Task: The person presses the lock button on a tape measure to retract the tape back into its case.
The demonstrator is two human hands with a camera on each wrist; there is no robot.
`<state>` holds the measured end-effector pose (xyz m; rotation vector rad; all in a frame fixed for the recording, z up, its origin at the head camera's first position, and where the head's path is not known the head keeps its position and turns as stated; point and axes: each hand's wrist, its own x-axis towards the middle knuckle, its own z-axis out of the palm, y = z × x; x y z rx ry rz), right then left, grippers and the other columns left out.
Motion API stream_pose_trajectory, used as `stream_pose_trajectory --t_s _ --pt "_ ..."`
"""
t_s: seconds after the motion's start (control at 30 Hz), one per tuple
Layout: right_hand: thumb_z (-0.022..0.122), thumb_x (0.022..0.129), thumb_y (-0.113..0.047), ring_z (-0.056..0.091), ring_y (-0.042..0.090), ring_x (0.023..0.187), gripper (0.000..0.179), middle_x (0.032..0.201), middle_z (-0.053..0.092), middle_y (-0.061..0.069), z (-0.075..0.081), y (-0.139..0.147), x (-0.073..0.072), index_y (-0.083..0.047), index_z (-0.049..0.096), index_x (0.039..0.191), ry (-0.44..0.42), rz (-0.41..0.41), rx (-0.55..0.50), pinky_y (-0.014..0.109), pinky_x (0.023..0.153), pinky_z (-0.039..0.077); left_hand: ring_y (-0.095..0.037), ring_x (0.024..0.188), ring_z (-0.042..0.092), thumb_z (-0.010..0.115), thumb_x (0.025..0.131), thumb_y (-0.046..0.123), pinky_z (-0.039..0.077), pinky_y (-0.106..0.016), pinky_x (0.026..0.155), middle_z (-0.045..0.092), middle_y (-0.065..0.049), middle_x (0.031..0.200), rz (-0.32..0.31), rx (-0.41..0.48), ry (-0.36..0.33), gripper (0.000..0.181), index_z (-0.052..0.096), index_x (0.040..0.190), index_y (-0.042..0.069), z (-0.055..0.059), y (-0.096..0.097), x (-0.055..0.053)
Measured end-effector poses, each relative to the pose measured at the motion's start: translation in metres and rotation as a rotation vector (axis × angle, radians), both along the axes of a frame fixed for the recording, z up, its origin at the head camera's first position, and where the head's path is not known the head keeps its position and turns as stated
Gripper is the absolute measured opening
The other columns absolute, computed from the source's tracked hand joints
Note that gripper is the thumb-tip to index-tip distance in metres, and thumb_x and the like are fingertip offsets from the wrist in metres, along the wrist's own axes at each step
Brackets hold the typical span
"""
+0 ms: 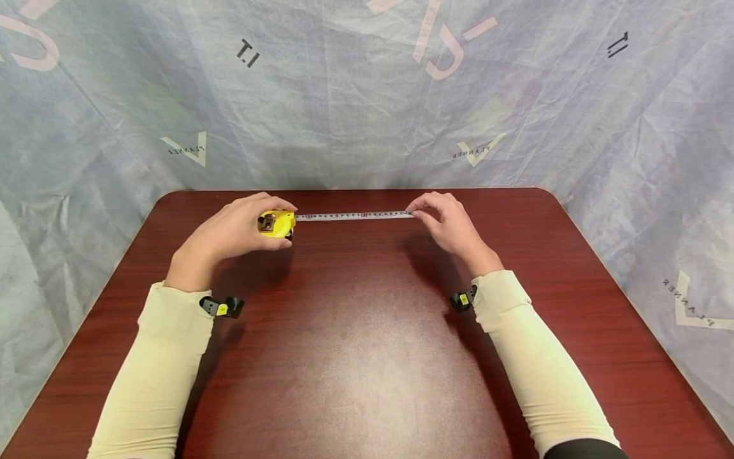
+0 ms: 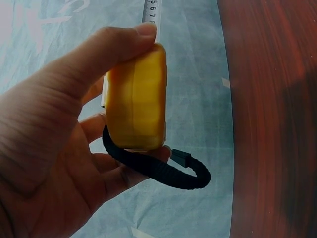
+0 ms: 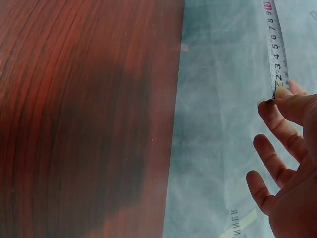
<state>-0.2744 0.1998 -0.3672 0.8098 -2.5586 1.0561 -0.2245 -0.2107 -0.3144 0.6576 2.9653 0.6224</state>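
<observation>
At the yellow tape-measure case (image 1: pixel 280 224): left grip (image 1: pixel 229 226) holds it, thumb and fingers curled about its sides; this is the nearer hand, in contact. Bench (image 1: pixel 355 319) lies beneath the case. Blade (image 1: pixel 344 217) runs out to the right of the case, near straight, long axis pointing at the right grip (image 1: pixel 453 224). That grip, well apart from the case, pinches the blade's free end between thumb and forefinger; other fingers spread loosely. Black strap (image 2: pixel 161 173) loops off the case.

Legible: blade digits 2 to 9, then a red mark, counting from the free end toward the case. Curtain (image 1: pixel 344 115), beyond the case: "PLANNER" repeated, reversed; also letters I, T. Case: no brand readable.
</observation>
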Motion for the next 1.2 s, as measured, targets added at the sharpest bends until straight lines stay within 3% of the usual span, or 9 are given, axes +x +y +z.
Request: stream_pose_trajectory --t_s 0.7,1.2 --pt "0.071 0.098 -0.008 0.056 0.032 0.108 0.010 0.110 0.073 0.005 -0.001 -0.005 -0.003 -0.010 0.075 0.107 -0.012 -0.019 0.011 0.053 0.099 0.036 -0.025 0.106 0.056 0.086 0.082 0.030 0.046 -0.045 0.088 0.057 -0.005 0.134 0.006 0.000 -0.016 0.067 0.061 0.143 0.021 -0.001 0.001 0.001" --pt "0.069 0.099 -0.006 0.055 0.033 0.110 0.012 0.113 0.071 0.007 -0.002 -0.012 -0.002 -0.009 0.074 0.109 -0.022 -0.006 0.016 0.053 0.100 0.037 -0.025 0.104 0.056 0.089 0.082 0.029 0.047 -0.044 0.086 0.059 -0.005 0.133 0.013 0.043 -0.024 0.064 0.061 0.138 0.019 -0.001 0.004 0.001"
